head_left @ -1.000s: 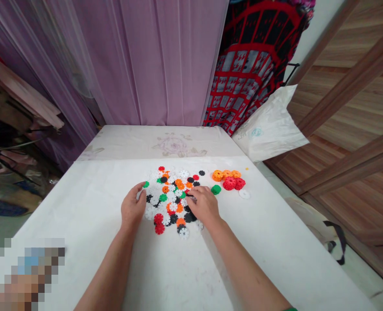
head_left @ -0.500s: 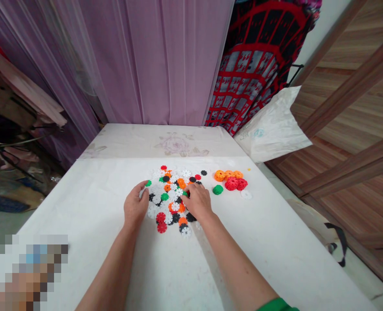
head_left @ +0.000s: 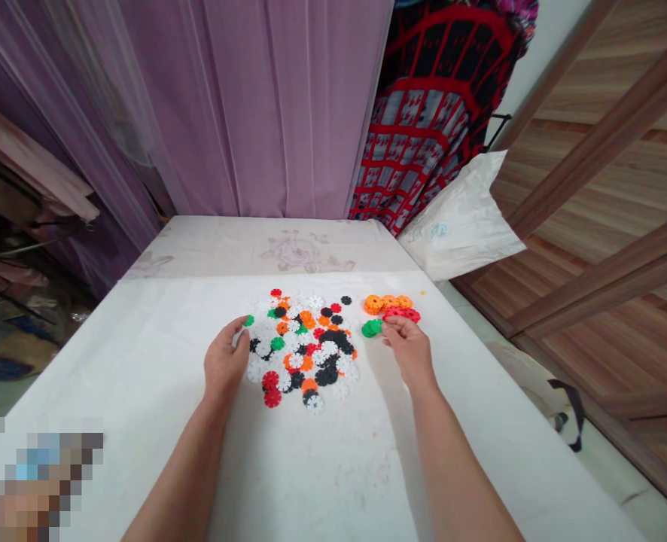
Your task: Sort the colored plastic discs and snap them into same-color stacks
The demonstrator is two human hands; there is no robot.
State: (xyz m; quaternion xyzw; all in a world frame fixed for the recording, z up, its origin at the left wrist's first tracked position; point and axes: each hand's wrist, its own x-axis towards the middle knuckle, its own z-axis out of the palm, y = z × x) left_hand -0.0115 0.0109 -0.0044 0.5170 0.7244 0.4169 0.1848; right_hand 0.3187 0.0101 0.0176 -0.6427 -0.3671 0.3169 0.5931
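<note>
Two bare hands over slotted plastic snowflake discs, the right one out at a small green group.
From where I stand, the left hand (head_left: 227, 363) is half curled at the left edge of the mixed heap (head_left: 305, 348), index fingertip at a green snowflake disc (head_left: 248, 321), thumb held apart; I can't tell if it grips the disc. The right hand (head_left: 413, 352) has its fingers drawn in towards the thumb, tips right at the green stack (head_left: 370, 329); whether they pinch a disc there, I can't make out. That stack sits right of the heap, on the white-covered table (head_left: 305, 482). Just behind it are the red discs (head_left: 404, 313), partly behind the right hand, and the orange discs (head_left: 388, 303). The heap mixes white, black, orange, red and green, some overlapping.
</note>
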